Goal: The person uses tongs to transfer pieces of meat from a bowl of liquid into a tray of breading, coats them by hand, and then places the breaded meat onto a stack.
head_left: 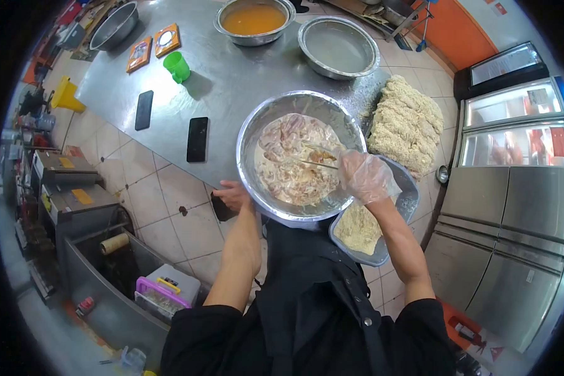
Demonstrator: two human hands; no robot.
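Observation:
A large metal bowl stands at the table's near edge, holding pieces of raw meat in a pale, creamy coating. My right hand, in a clear plastic glove, is closed at the bowl's right side. From it a thin, tongs-like metal utensil reaches into the meat, beside a brownish patch. My bare left hand lies by the lower left rim at the table edge, its fingers stretched out leftward. Below those fingers shows a dark object that I cannot make out.
Right of the bowl are a crumbly pale heap and a grey tub of yellowish flour. Bowls of orange liquid and cloudy liquid stand behind. Two phones and a green cup lie leftward. A steel fridge stands right.

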